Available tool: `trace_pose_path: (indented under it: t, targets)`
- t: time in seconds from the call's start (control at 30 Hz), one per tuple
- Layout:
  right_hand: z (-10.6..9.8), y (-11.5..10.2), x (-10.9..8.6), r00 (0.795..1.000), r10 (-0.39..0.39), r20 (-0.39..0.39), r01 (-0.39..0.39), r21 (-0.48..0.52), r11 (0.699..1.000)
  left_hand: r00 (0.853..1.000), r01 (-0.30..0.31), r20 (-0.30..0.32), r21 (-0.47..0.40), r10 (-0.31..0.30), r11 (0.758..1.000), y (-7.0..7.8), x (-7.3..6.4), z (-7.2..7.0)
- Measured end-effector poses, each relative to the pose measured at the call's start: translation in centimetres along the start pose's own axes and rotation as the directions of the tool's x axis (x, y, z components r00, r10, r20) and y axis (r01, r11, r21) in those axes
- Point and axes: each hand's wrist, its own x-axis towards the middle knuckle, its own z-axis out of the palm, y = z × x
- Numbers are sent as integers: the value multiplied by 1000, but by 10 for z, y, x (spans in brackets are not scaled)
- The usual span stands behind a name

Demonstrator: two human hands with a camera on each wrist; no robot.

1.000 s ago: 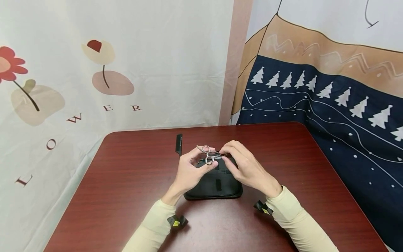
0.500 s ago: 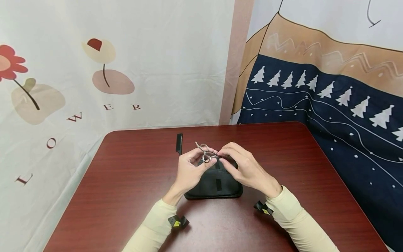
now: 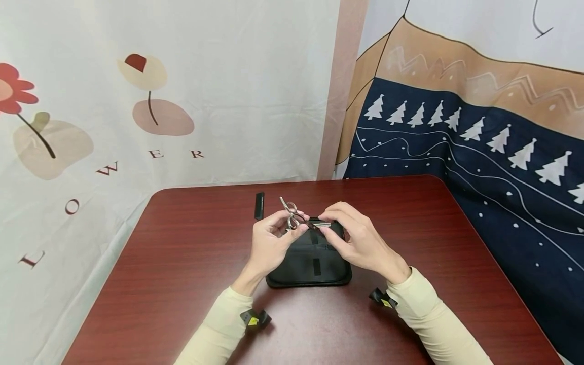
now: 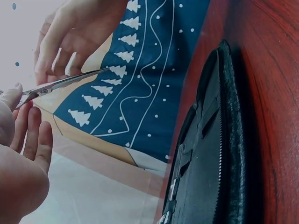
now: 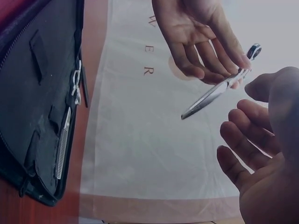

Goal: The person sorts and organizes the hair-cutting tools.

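A pair of silver scissors (image 5: 208,99) is pinched near the pivot between the thumb and fingers of my left hand (image 3: 270,242). Their finger rings point up and away to the left, and the blades slant toward my right hand (image 3: 360,238). That hand hovers beside the blades with loosely bent fingers; in the right wrist view a gap shows between them and the metal. Below both hands lies an opened black zip case (image 3: 296,271). Thinning scissors (image 5: 63,144) with a toothed blade rest inside it, their handles toward the far edge.
A black comb (image 3: 259,205) lies beyond the case, to the left, partly hidden by my left hand. The reddish-brown table (image 3: 191,263) extends around the case. Printed curtains (image 3: 255,101) hang behind it.
My left hand has shifted slightly left, turning the scissors so their rings stand higher and the blades dip right. My right fingers, earlier at the blades, have spread and come away.
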Motion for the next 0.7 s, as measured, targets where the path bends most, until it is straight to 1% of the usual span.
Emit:
trace_pose_path:
  t: [0.1, 0.33, 0.43, 0.7]
  targets:
    - [-1, 0, 0, 1000, 23, 1, -23, -11, 1000, 1000, -6, -7, 8, 6, 1000, 0, 0, -2]
    - [-1, 1, -1, 999, 40, -8, -40, -41, 998, 1000, -25, -16, -45, 24, 999, 2, 2, -5]
    - [-1, 2, -1, 999, 46, -7, -47, -47, 998, 1000, -22, -21, -53, 21, 998, 3, 2, -5]
    - [-4, 1, -2, 997, 76, 10, -76, -54, 996, 1000, -8, -15, -110, 6, 994, 5, 3, -7]
